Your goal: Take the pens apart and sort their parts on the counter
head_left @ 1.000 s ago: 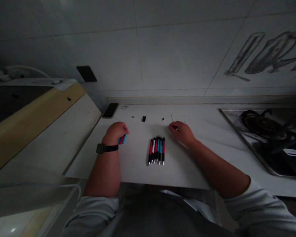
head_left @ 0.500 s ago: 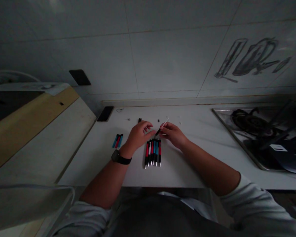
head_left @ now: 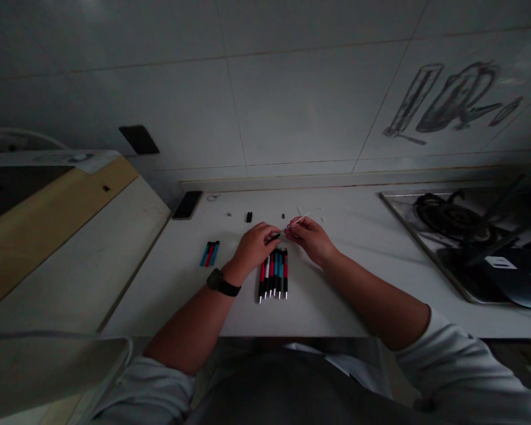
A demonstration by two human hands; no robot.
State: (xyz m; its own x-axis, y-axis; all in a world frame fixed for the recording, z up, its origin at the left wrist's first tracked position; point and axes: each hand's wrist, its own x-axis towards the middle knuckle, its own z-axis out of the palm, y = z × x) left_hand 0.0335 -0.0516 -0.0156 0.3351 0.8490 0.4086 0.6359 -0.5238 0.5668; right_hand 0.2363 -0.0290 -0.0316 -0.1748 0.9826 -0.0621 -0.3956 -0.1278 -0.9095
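My left hand [head_left: 253,245] is closed on a short black pen grip [head_left: 273,238]. Opposite it, my right hand [head_left: 312,238] pinches a thin white pen refill [head_left: 300,219], which slants up to the right past the fingers. The fingertips of both hands almost meet, and the small gap between them is too dim to make out. Just below lies a row of assembled pens [head_left: 273,277] in red, white and blue with black grips, silver tips toward me. Further left are three pen barrels [head_left: 209,254], blue and red with black ends.
Behind my hands lie two black grips [head_left: 249,217], a small black piece [head_left: 283,216], more white refills [head_left: 299,210] and tiny metal bits [head_left: 229,214]. A phone [head_left: 187,205] rests at the back left. A gas stove [head_left: 451,236] borders the counter [head_left: 336,313] on the right.
The black grip, earlier at the lower end of the refill in my right hand, is now in my left hand. My left fingers have closed and moved slightly right.
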